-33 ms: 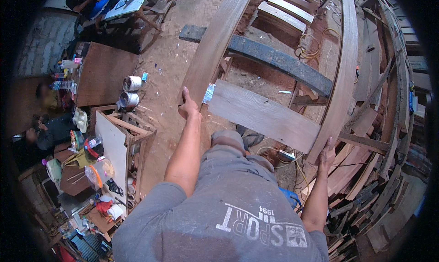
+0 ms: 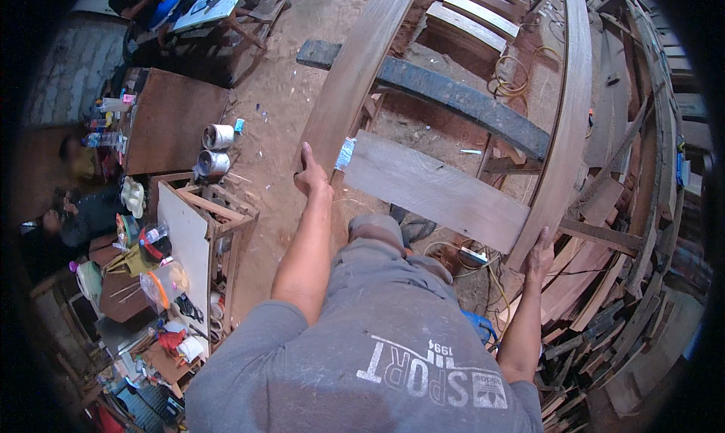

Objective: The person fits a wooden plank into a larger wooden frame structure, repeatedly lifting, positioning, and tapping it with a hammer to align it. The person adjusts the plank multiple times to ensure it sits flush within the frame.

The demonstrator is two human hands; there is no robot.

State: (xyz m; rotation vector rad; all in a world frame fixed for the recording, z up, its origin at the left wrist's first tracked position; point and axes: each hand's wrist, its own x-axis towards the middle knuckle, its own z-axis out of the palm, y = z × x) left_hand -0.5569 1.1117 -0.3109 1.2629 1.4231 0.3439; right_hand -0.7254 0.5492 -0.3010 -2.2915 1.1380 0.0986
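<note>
A wooden frame lies in front of me, with a left side board (image 2: 351,74), a right side board (image 2: 568,108) and a flat crosspiece (image 2: 438,191) between them at the near end. My left hand (image 2: 312,179) grips the near end of the left board, thumb on top and fingers hidden at its outer edge. Around the outer edge of the right board's near end, my right hand (image 2: 539,256) is closed, its fingers mostly out of sight. A light blue scrap (image 2: 345,154) sits where the crosspiece meets the left board. Under both side boards runs a dark, rough beam (image 2: 453,93).
Stacked planks and offcuts (image 2: 596,342) crowd the right side. Two white buckets (image 2: 214,163) stand left of me, near a cluttered white-topped table (image 2: 185,252). A yellow hose or cord (image 2: 513,91) coils on the dirt floor (image 2: 264,146) beyond the beam. Other people sit at far left.
</note>
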